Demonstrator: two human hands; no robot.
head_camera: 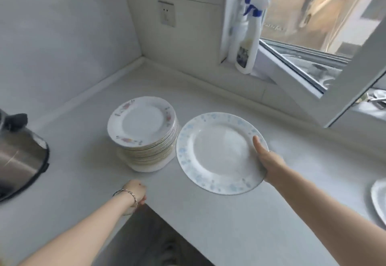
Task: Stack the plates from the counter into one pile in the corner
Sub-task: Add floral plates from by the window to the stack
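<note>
A tall pile of white plates (144, 128) with floral rims stands on the pale counter (208, 219) near the corner. My right hand (269, 161) grips a white plate with pale blue speckles (217, 151) by its right rim, thumb on top. That plate hovers tilted just right of the pile. My left hand (136, 191) rests curled on the counter's inner front edge, holding nothing, a bracelet on its wrist. Another plate (379, 199) lies at the far right edge, partly cut off.
A steel electric kettle (18, 157) stands at the left. A spray bottle (248, 36) sits on the sill beside an open window frame (334, 73) that juts over the counter. A wall socket (167, 14) is above the corner.
</note>
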